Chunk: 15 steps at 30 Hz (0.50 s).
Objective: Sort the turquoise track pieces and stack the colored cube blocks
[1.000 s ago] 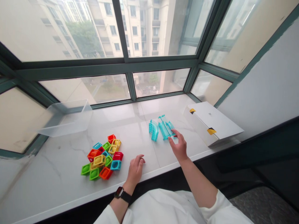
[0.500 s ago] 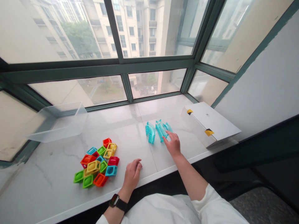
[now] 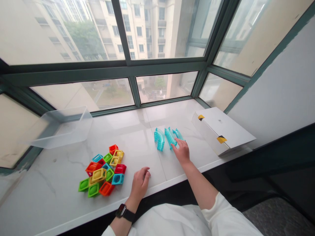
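Observation:
My right hand (image 3: 182,152) reaches over the sill, its fingertips at the edge of a group of translucent teal ridged pieces (image 3: 171,137). Just left of that group stands a curved teal arch piece (image 3: 159,139), apart from my fingers. My left hand (image 3: 140,185) rests loosely curled on the marble sill, holding nothing. It lies just right of a heap of red, yellow, green and blue hollow plastic blocks (image 3: 102,170). A black watch (image 3: 124,213) circles my left wrist.
A transparent plastic bin (image 3: 61,127) stands at the left of the white marble sill (image 3: 61,177). A white cardboard box (image 3: 221,131) with yellow-and-black corner tape lies at the right. Window frames run behind, and the sill's front edge lies near me.
The view has shifted slightly. My right hand has drawn closer to the teal pieces' near edge, and my left hand stays in much the same place on the sill.

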### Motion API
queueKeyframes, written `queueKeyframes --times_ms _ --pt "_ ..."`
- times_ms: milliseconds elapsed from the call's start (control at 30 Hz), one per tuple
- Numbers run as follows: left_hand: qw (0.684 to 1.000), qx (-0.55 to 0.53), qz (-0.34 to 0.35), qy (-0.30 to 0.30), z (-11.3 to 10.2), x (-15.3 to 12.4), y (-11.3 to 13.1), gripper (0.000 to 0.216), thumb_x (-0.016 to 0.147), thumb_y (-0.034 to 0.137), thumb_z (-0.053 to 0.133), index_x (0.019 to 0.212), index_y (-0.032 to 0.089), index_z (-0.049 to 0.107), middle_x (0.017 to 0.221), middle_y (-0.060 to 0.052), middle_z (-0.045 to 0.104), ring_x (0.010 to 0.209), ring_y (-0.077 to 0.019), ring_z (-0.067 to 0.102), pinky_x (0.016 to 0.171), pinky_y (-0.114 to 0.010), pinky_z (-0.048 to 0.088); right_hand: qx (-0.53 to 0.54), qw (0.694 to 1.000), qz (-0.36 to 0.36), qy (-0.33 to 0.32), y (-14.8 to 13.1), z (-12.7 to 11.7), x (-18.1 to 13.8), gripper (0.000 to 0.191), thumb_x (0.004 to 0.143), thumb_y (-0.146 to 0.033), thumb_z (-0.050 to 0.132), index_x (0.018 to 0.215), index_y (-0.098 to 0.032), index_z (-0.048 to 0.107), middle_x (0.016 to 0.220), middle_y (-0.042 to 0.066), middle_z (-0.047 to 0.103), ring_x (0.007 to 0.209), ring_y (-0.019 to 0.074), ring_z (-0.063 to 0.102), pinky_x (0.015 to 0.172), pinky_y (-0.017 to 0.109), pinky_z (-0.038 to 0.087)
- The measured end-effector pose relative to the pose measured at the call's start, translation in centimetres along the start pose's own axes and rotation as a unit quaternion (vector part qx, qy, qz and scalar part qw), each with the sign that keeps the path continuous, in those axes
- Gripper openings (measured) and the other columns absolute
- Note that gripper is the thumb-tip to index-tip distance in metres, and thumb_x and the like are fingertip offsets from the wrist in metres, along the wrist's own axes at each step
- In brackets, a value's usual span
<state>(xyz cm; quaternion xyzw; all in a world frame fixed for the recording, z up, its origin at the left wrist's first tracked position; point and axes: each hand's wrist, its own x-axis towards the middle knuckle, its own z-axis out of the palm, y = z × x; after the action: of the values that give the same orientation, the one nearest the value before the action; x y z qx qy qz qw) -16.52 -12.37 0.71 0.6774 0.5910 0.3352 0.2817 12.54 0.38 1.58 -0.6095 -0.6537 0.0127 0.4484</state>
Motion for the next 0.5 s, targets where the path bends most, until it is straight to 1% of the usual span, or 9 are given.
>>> queueKeyframes --times_ms 267,500 --pt "1.000 0.000 -0.001 -0.005 0.08 0.00 -0.19 0.037 0.106 0.048 0.043 0.119 0.024 0.068 0.098 -0.008 0.076 0.100 -0.0293 0.070 0.096 -0.048 0.052 0.000 1.000 0.003 -0.009 -0.04 -0.01 -0.11 0.041 0.101 -0.048 0.060 0.129 -0.020 0.073 0.122 0.015 0.077 0.113 0.0327 0.068 0.102 0.050 0.052" --pt "1.000 0.001 0.007 0.000 -0.01 0.11 -0.04 0.035 0.105 0.046 0.045 0.117 0.025 0.070 0.097 -0.007 0.077 0.099 -0.0279 0.071 0.096 -0.047 0.053 0.001 1.000 0.003 -0.013 -0.20 -0.19 -0.26 0.040 0.102 -0.046 0.060 0.128 -0.020 0.073 0.123 0.014 0.076 0.114 0.0326 0.067 0.102 0.051 0.052"
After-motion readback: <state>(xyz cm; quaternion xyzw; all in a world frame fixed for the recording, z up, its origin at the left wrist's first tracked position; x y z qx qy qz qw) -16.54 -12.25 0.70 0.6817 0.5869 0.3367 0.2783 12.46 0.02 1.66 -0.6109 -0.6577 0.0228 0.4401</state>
